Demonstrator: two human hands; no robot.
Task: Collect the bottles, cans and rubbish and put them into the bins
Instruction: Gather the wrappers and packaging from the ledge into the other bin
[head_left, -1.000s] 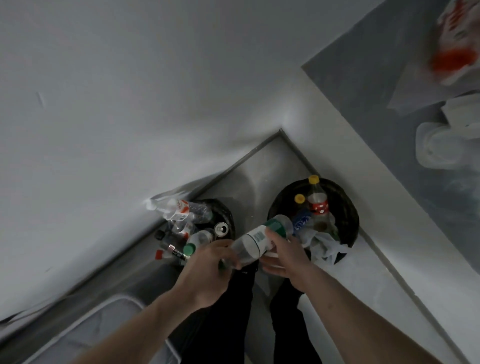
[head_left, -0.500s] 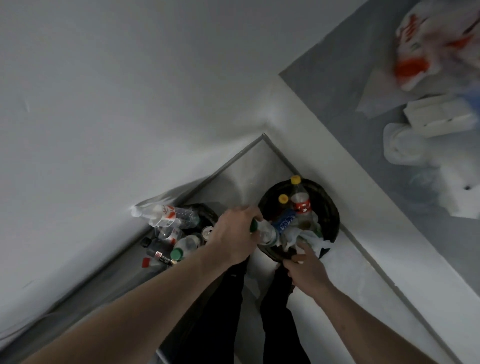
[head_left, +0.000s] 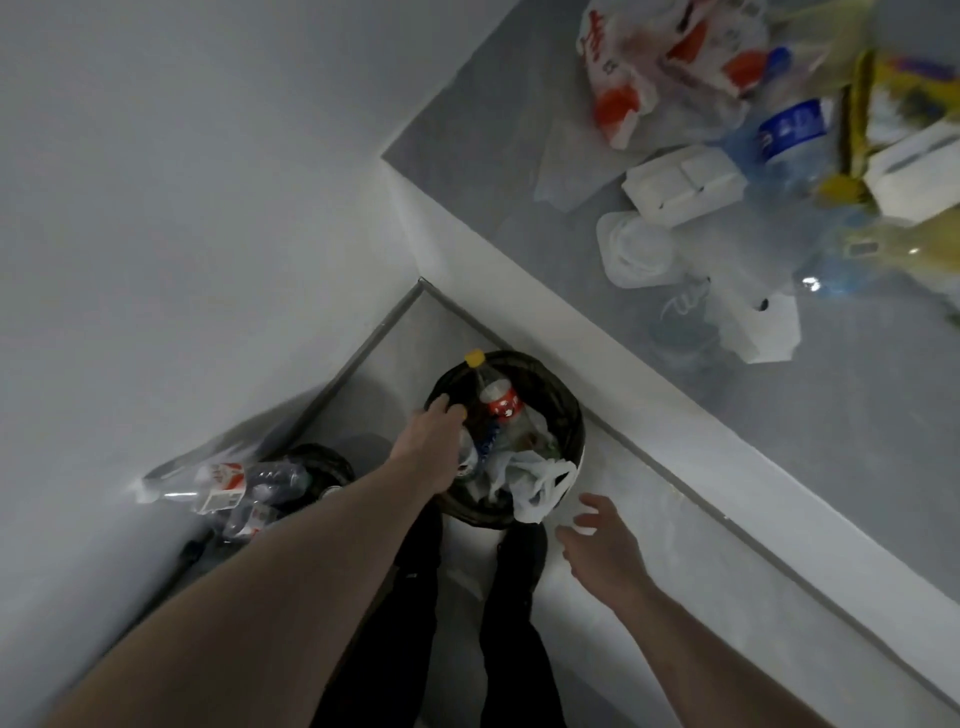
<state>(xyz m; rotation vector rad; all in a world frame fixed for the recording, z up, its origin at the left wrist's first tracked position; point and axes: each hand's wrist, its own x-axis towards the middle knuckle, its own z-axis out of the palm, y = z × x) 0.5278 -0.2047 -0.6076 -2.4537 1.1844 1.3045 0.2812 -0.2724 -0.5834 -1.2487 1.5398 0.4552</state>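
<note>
Two black bins stand in the floor corner. The right bin holds a yellow-capped cola bottle, a white plastic bag and other rubbish. My left hand reaches into it palm down, fingers stretched out; a clear bottle lies in the bin against the palm's edge. My right hand hovers open over the floor just right of that bin, holding nothing. The left bin is heaped with clear bottles, partly hidden by my left forearm.
A grey table at the upper right carries a red-and-white plastic bag, white foam boxes, a blue-labelled bottle and clear plastic tubs. White walls close the corner. My dark-trousered legs stand before the bins.
My left hand carried the clear bottle from between the bins into the right bin and spread its fingers. My right hand let go and drew back to the right. The view turned toward the table.
</note>
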